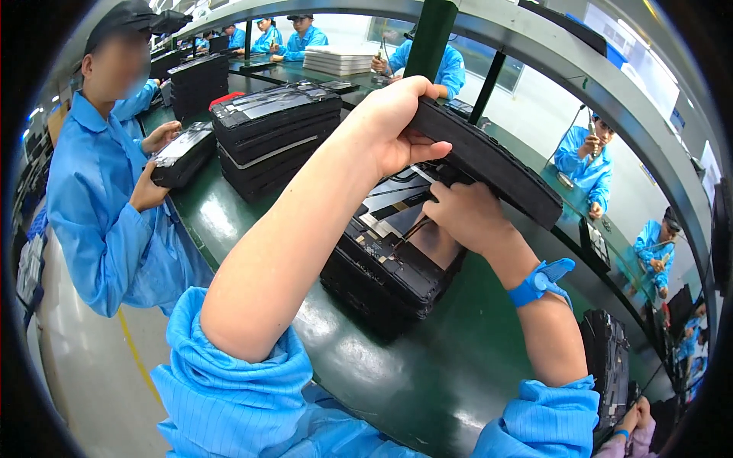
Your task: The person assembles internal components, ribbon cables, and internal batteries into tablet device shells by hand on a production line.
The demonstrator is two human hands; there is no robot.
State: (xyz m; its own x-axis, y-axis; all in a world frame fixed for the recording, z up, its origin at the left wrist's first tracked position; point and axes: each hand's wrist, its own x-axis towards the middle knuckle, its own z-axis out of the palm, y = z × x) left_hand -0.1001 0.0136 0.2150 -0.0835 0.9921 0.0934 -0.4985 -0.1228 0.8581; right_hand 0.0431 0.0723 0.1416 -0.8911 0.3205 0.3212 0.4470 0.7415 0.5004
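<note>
My left hand (393,130) grips the end of a black foam tray (489,164), holding it tilted above the bench. Under it stands a stack of black trays (374,294), its top one carrying an opened flat electronic device (385,256) with circuit boards and a shiny panel. Over this device is my right hand (466,217), its fingers closed on thin dark tweezers (412,229) that point down at the boards. The raised tray partly covers the device's far side. A blue strap (542,282) circles my right wrist.
Another stack of black trays (275,130) stands at the left on the green bench (359,359). Beside it a co-worker (114,191) holds a similar tray. A metal shelf rail (534,57) and green post (431,42) rise beyond. More trays (611,366) stand at right.
</note>
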